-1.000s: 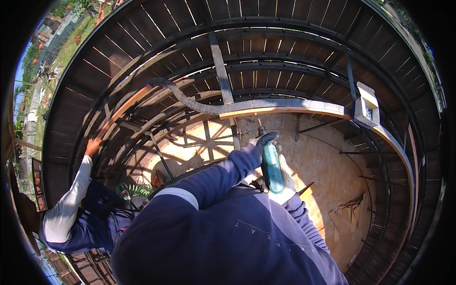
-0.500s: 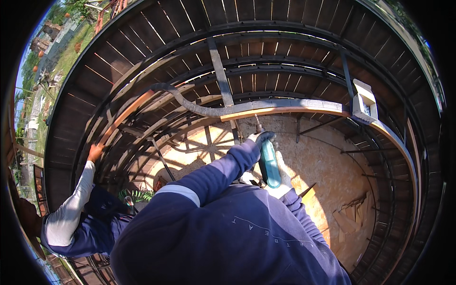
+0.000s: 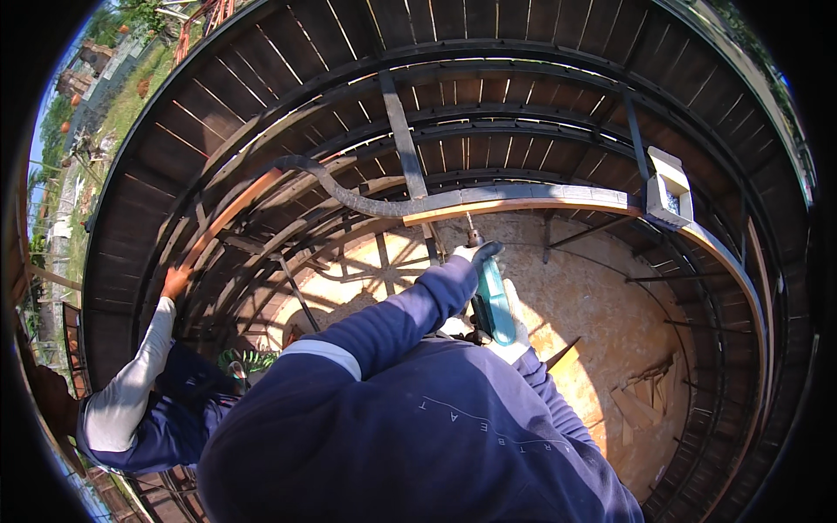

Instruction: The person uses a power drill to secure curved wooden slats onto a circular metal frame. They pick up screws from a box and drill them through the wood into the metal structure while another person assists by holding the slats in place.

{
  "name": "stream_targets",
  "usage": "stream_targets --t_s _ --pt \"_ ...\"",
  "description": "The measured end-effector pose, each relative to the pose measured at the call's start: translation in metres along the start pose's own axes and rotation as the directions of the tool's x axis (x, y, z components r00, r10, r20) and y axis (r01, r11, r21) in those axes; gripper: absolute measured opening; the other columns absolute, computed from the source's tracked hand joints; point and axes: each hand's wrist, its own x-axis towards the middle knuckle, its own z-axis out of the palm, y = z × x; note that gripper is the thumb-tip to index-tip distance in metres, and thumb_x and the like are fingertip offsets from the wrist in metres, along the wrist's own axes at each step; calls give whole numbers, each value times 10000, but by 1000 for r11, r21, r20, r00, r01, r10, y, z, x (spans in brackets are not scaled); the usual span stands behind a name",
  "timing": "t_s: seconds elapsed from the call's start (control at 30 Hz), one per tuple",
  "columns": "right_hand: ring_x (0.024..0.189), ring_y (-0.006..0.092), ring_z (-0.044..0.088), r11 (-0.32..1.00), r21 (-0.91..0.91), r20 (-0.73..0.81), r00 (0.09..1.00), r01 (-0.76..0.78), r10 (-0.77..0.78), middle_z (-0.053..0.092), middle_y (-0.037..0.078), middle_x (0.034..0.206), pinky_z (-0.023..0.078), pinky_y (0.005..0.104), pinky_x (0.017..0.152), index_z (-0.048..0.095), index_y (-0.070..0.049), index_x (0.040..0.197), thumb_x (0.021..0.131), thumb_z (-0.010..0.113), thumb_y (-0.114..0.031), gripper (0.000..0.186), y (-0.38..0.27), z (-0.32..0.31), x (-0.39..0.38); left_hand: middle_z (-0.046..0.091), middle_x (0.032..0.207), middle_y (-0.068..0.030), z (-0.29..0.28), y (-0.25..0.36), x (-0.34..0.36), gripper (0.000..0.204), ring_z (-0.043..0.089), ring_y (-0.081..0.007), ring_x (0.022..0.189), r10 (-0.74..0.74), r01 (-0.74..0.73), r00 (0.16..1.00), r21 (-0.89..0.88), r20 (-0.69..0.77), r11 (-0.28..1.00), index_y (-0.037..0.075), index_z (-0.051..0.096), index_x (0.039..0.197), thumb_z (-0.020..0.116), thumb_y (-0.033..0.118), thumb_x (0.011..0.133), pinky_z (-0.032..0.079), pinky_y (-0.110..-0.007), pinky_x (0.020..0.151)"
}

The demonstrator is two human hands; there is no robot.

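Observation:
A teal power drill (image 3: 495, 301) is held in both my hands, its bit pointing away from me. My left hand (image 3: 477, 253), in a grey glove, wraps round its front just behind the chuck (image 3: 474, 236). My right hand (image 3: 518, 321), in a pale glove, is closed at its rear, partly hidden by the drill body. The bit's tip meets the near edge of a curved wooden strip (image 3: 523, 205); whether it has entered the wood I cannot tell. Behind that strip runs a grey curved rail (image 3: 501, 191), which bends left in an S shape.
An open white box (image 3: 670, 192) with small contents rests on the rail at right. On the left, a co-worker's hand (image 3: 177, 281) grips another wooden strip (image 3: 231, 209). Dark slatted walls (image 3: 514, 78) curve around. Wood offcuts (image 3: 645, 397) lie on the floor (image 3: 584, 288) below.
The drill's chuck has shifted very slightly toward me, and my left arm and body have moved a little. The co-worker's hand stays on its strip.

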Motion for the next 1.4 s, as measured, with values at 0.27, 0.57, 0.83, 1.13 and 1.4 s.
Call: stream_targets --t_s 0.27,0.57,0.83,1.13,1.4 --pt "985 250 691 997 -49 346 935 -58 72 674 170 1174 588 357 803 548 24 1349 980 574 -145 407 -2 -35 17 670 830 -84 2 5 -2 278 709 -275 758 -46 47 999 -59 17 997 81 636 1073 779 216 878 628 -506 723" --pt "870 197 699 998 -51 148 988 -34 41 702 126 1027 586 313 731 589 13 1282 982 634 -250 402 -5 -10 9 673 830 -72 -4 5 0 191 695 -240 778 -76 86 987 -67 141 994 94 625 929 740 246 920 608 -447 743" --pt "900 197 711 924 -372 236 972 89 2 718 122 1061 587 318 772 583 -21 1321 889 728 -210 493 -4 -36 19 695 890 -82 -16 -3 7 245 701 -222 835 -87 93 972 -18 220 995 109 625 901 759 314 906 592 -409 802" --pt "1015 198 702 713 -681 181 982 164 -53 722 102 1122 552 354 903 586 -68 1343 752 837 -235 664 -3 -58 24 712 1017 -113 -5 2 -17 361 705 -260 948 -64 63 985 15 158 998 74 627 1119 780 310 892 575 -426 878" --pt "1004 184 689 774 -621 124 991 122 -57 708 98 1131 550 343 879 572 -66 1354 783 802 -197 629 -7 -65 19 688 1155 -181 -10 -2 -14 523 693 -303 1036 -29 27 970 11 242 1000 6 590 1240 810 295 864 574 -456 911"
